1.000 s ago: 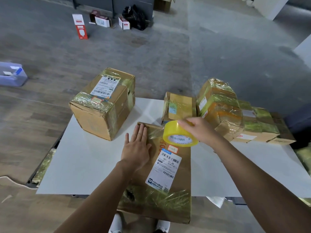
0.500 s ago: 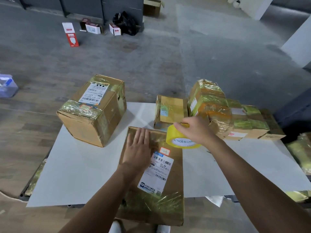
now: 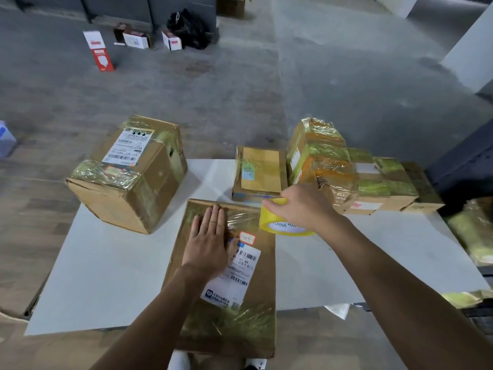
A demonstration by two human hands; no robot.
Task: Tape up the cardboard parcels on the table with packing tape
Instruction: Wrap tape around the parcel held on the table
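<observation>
A flat brown parcel (image 3: pixel 256 297) with a white shipping label lies in front of me, hanging over the near edge of the white table (image 3: pixel 106 276). My left hand (image 3: pixel 208 244) presses flat on its far half, fingers straight, over shiny tape. My right hand (image 3: pixel 301 206) grips a roll of yellow packing tape (image 3: pixel 269 218) just off the parcel's far right corner. A strip of tape runs across the parcel's far end between the roll and my left hand.
A large taped box (image 3: pixel 128 172) stands at the table's far left. A small box (image 3: pixel 260 172) sits behind the flat parcel. Several taped parcels (image 3: pixel 354 172) are piled at the far right. Small cartons (image 3: pixel 100 50) and a black bag stand on the floor beyond.
My right hand has carried the tape roll to the right, off the parcel's far right corner. My left hand stays pressed on the parcel.
</observation>
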